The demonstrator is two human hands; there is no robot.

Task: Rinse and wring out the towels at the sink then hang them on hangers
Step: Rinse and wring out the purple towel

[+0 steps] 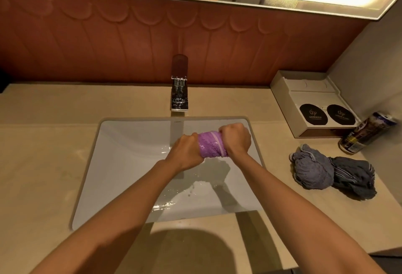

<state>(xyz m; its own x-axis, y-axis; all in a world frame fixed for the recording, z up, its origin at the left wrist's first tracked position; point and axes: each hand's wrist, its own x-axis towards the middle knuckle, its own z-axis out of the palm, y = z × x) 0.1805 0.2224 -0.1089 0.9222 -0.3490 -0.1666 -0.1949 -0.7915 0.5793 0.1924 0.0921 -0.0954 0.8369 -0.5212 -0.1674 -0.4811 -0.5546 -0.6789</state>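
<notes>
A wet purple towel [210,145], rolled into a short thick bundle, is held above the white sink basin [121,165]. My left hand [183,154] grips its left end and my right hand [236,137] grips its right end, both fists tight around it. Water lies on the basin floor below the towel. On the counter to the right lie two bunched grey towels, a lighter one [312,168] and a darker one [353,178] touching it.
A chrome faucet [179,95] stands behind the basin. At the back right sits a white amenity tray [309,101] with two black round lids. A drink can [367,132] leans beside it. The beige counter [43,154] surrounds the sink.
</notes>
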